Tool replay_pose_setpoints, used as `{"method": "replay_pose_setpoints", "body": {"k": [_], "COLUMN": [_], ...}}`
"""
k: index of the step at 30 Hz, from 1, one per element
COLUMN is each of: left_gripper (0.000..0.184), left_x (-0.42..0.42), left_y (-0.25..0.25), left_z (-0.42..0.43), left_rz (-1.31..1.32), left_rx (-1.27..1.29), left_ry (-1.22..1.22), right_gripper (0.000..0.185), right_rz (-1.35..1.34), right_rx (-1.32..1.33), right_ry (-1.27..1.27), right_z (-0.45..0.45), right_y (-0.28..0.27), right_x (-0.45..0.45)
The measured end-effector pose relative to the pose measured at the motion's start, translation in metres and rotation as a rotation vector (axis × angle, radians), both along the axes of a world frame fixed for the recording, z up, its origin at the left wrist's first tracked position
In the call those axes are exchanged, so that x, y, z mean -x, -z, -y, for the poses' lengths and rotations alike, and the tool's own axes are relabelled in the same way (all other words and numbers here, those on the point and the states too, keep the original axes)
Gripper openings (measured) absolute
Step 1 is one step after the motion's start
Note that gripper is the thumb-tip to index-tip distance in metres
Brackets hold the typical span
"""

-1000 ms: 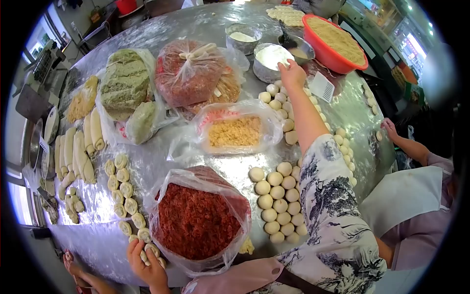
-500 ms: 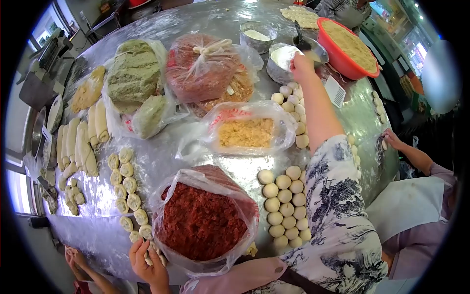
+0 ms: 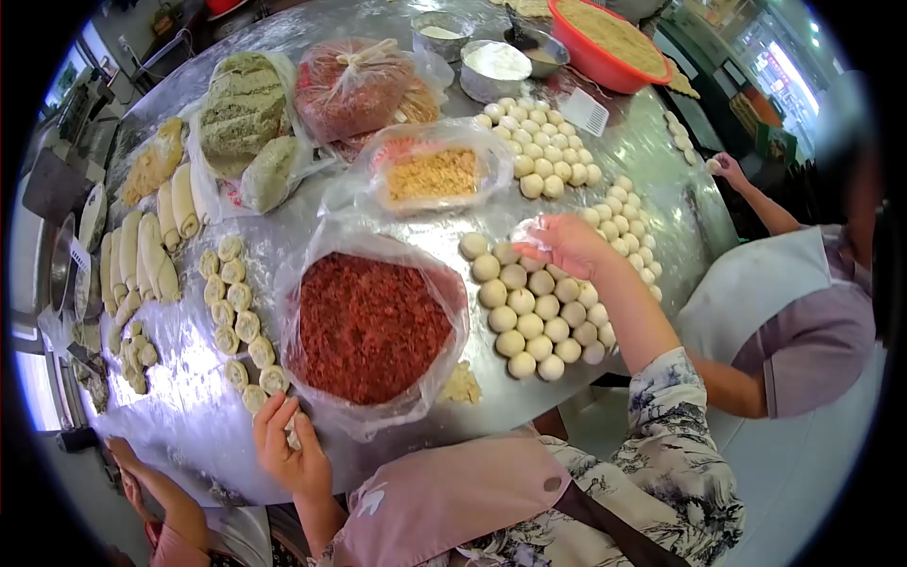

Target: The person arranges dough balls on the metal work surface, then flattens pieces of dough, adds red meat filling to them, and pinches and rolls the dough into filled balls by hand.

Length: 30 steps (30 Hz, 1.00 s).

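Note:
My right hand is closed around white flour, held just above the back of a block of round dough balls. At the front edge my left hand has its fingers curled around a small pale piece that looks like dough, mostly hidden by the fingers. Close by run two rows of coiled dough pieces. Between my hands stands an open plastic bag of dark red filling. The metal bowl of flour is farther back.
Behind the red filling are a bag of yellow crumbly filling, a tied bag and green dough. Dough rolls lie left. A red basin stands at the back. Co-workers' hands show right and lower left.
My right hand has come back from the flour bowl to the dough balls, bringing flour. My left hand stays beside the coiled pieces. The camera view has shifted.

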<state>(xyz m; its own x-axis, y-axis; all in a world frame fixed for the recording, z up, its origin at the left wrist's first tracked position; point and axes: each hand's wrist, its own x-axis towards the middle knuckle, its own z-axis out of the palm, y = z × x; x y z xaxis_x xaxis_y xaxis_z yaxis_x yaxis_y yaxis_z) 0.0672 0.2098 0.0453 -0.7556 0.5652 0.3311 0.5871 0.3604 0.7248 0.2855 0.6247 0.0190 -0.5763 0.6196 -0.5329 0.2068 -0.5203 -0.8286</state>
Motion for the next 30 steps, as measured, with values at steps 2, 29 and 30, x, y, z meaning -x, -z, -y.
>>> {"method": "replay_pose_setpoints", "body": {"k": [2, 29, 30], "left_gripper": [0.016, 0.011, 0.011], "left_x": [-0.006, -0.039, -0.039], "left_y": [-0.002, -0.016, -0.015], "left_z": [0.007, 0.027, 0.027], "left_rz": [-0.020, -0.073, -0.087], "left_rx": [-0.038, -0.108, -0.105], "left_ry": [0.036, 0.104, 0.087], "right_gripper": [0.022, 0.015, 0.016], "right_rz": [-0.022, 0.536, 0.578], "right_rx": [-0.083, -0.579, -0.675], "right_ry": [0.085, -0.190, -0.040], "right_z": [0.015, 0.074, 0.076], "right_y": [0.000, 0.016, 0.021], "right_x": [0.000, -0.106, -0.106]}}
